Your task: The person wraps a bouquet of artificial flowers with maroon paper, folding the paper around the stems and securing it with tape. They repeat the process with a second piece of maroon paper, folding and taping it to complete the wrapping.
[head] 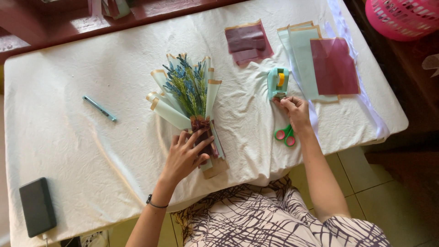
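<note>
**Left hand on bouquet, right hand at tape dispenser**

The left hand (185,155) lies flat and released on the lower stem of the bouquet (190,103), fingers spread over its brown bow (200,123), hiding part of the wrap. The bouquet lies mid-counter (91,151), blue sprigs pointing away from the person. The right hand (295,112) pinches at the base of the tape dispenser (278,82); whether tape sits between the fingertips is too small to tell. Its wrist covers the blades of the scissors (285,135), leaving only the handles showing. Paper sheets (320,64) lie beyond. A pen (99,108) and a dark power bank (37,206) lie well to the left. A pink basket (404,18) is cut off at the corner.
</note>
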